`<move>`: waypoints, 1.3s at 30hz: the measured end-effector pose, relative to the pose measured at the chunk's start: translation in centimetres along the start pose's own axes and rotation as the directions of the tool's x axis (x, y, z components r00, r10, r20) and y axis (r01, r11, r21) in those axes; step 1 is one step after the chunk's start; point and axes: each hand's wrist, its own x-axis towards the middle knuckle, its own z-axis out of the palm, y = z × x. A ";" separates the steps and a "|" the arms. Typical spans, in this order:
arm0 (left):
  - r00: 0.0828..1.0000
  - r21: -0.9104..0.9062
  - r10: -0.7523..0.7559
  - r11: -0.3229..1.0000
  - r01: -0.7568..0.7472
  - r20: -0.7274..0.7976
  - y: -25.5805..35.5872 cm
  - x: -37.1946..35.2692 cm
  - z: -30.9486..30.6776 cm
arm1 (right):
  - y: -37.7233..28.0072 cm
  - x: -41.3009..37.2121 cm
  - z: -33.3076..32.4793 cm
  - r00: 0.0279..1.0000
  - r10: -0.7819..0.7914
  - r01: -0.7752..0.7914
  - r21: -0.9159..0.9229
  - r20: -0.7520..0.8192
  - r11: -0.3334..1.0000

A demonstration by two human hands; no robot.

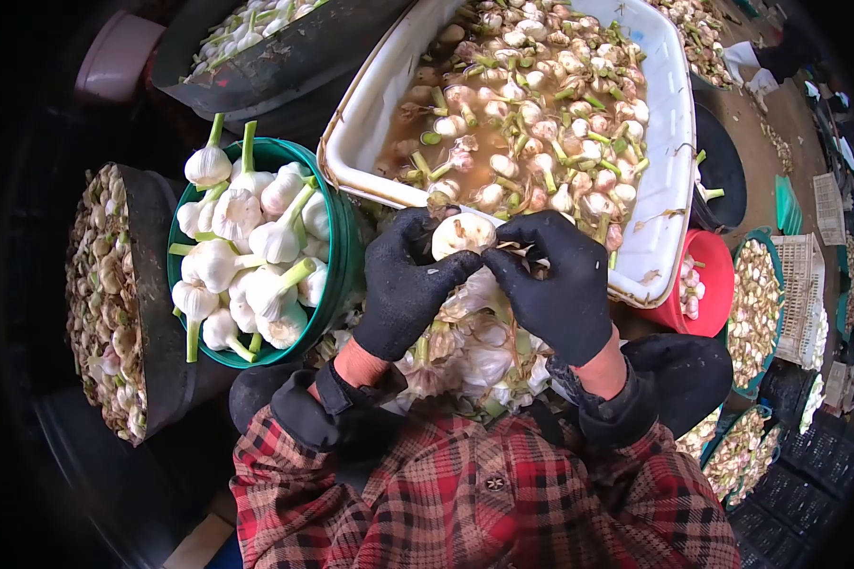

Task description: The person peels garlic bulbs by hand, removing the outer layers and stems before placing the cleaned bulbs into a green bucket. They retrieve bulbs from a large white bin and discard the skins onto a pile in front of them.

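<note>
A garlic bulb (462, 235) with a pale, brown-marked root end is held between my two black-gloved hands, near the rim of a white tub (370, 185). My left hand (403, 280) is closed around its left side, thumb and fingers pressed on it. On the other side, the fingertips of my right hand (558, 280) pinch at the bulb's edge and a bit of loose skin. Below the hands, loose garlic skins (479, 346) lie heaped over my lap. A green bucket (342, 275) full of white garlic bulbs with cut green stems stands left of my left hand.
The white tub holds brown water and many floating garlic bulbs (541, 133). To the right are a red basin (716, 284) with a few bulbs and a dark bowl (726, 171). A dark container (157, 284) of garlic stands far left, another (256, 90) behind.
</note>
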 end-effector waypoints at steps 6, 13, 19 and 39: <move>0.997 0.222 0.046 0.975 -0.033 -0.057 -1.5 -0.7 -0.2 | 0.2 -0.5 0.9 0.995 -0.076 0.067 -0.136 -0.059 0.988; 0.951 0.307 0.300 0.914 -0.265 -0.073 -0.9 -0.5 0.1 | -0.2 -0.3 1.7 0.987 -0.123 0.101 -0.196 -0.103 0.975; 0.961 0.245 0.276 0.932 -0.269 0.003 -0.3 -0.6 0.0 | 0.1 -0.8 1.3 0.995 -0.043 0.032 -0.113 -0.091 0.993; 0.870 -0.440 -0.231 0.789 0.429 0.435 1.8 -0.1 -1.0 | 0.0 -0.2 -1.7 0.998 -0.067 0.067 0.028 -0.018 0.997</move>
